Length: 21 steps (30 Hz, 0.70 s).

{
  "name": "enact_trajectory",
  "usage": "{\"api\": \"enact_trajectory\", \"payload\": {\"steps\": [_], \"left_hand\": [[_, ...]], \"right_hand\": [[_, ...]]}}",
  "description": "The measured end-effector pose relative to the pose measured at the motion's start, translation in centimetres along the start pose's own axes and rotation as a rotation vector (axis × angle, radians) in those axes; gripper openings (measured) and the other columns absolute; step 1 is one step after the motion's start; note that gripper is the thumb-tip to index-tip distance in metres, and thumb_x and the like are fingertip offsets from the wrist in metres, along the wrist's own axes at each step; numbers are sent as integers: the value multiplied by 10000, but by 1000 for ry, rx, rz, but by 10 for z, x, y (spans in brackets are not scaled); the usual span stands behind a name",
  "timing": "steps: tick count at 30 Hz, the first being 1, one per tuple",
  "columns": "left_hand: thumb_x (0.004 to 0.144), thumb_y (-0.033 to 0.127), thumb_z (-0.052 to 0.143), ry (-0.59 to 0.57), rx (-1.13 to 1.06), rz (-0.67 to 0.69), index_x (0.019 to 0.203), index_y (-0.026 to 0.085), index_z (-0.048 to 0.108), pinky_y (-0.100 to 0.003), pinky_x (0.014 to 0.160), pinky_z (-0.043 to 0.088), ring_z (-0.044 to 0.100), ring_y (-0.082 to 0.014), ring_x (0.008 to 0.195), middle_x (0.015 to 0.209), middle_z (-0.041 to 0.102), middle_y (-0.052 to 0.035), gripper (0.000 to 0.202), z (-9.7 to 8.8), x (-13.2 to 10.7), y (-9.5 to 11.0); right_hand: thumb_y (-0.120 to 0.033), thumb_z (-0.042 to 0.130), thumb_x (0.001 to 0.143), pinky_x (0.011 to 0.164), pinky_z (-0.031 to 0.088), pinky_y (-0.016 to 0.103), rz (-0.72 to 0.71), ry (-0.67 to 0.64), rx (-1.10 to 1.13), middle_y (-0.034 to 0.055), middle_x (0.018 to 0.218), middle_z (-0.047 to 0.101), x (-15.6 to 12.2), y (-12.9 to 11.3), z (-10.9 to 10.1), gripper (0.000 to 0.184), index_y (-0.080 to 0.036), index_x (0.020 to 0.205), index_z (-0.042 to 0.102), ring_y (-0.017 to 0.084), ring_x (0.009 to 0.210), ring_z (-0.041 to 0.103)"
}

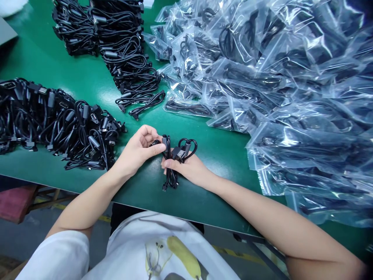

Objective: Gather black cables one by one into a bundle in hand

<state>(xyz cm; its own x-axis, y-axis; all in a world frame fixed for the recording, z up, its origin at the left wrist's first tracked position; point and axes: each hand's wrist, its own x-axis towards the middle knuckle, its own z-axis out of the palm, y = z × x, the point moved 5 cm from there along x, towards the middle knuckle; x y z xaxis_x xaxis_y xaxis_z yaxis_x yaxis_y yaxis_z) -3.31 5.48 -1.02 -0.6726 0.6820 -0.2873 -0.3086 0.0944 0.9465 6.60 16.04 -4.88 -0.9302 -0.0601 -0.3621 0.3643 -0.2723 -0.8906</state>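
Both hands at near table edge [204,202], mid-coiling a black cable [174,155]. Left hand [136,151] pinches one plug end; right hand [189,168] grips the bundle w/ fingers closed. Next, prob.: tuck loose end, needs steady grip.

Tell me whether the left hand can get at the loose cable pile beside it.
Probably yes: the left hand pinches the coiled cable, but the loose cable pile lies close by on bare green table.
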Motion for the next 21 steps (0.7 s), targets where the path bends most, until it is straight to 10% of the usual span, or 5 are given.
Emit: {"api": "enact_trajectory", "payload": {"steps": [21], "left_hand": [[785,393,817,-58,32,87,1082,219,540,-293,813,547,665,-143,869,1032,671,-30,442,1,-1,1]], "right_hand": [[-561,838,715,618,571,240,-108,7,278,14,779,699,3,-8,-7,439,-156,820,705,111,627,666]]}}
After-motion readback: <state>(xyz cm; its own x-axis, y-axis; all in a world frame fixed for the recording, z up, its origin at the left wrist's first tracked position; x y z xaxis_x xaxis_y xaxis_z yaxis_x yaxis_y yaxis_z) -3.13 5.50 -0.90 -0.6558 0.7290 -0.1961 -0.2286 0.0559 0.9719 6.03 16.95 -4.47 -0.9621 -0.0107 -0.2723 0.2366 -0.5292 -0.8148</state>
